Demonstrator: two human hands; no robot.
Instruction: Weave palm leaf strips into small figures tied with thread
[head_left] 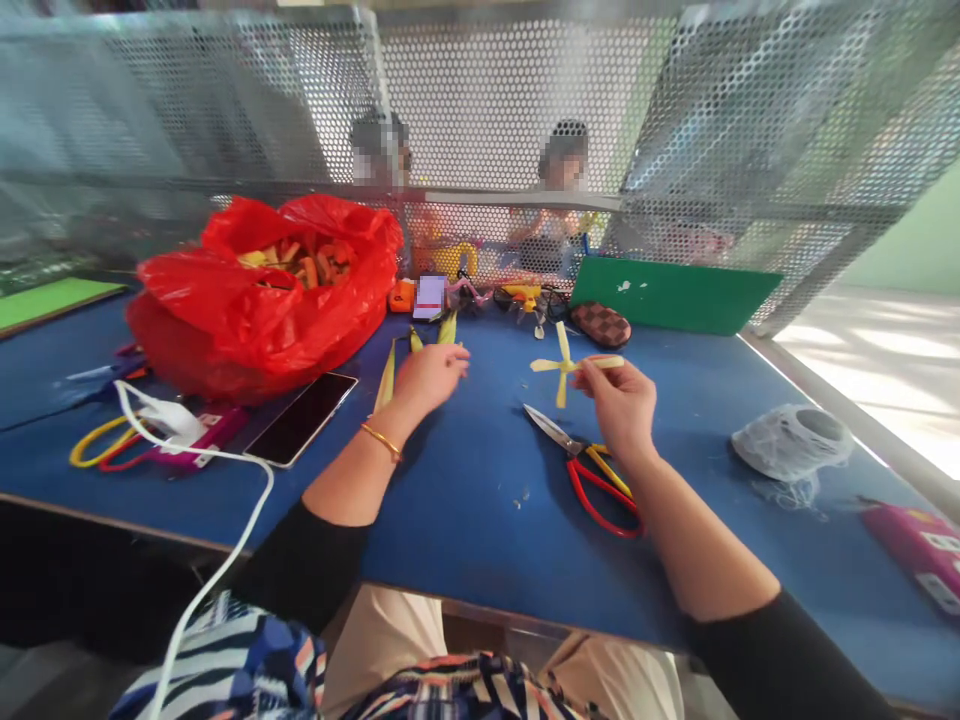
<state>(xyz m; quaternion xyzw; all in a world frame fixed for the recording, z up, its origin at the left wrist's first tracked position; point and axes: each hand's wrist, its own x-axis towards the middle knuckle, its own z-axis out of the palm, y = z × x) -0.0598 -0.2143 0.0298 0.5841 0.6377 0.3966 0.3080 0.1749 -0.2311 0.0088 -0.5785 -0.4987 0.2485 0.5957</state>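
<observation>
My right hand (622, 405) is raised a little above the blue table (480, 500) and pinches a small cross woven from pale yellow leaf strips (564, 366). My left hand (429, 375) rests on the table with its fingers curled over loose yellow-green leaf strips (390, 372) that fan out beneath it. A gold bangle sits on the left wrist. Red-and-yellow-handled scissors (592, 472) lie on the table just under my right wrist, blades pointing up-left.
A red plastic bag (262, 300) of strips stands at the left, with a dark phone (304, 418) and a white charger cable (225, 520) beside it. A wad of clear tape (791, 442) lies right. A green board (675, 295), a checked pouch (600, 323) and two people behind the mesh screen are at the back.
</observation>
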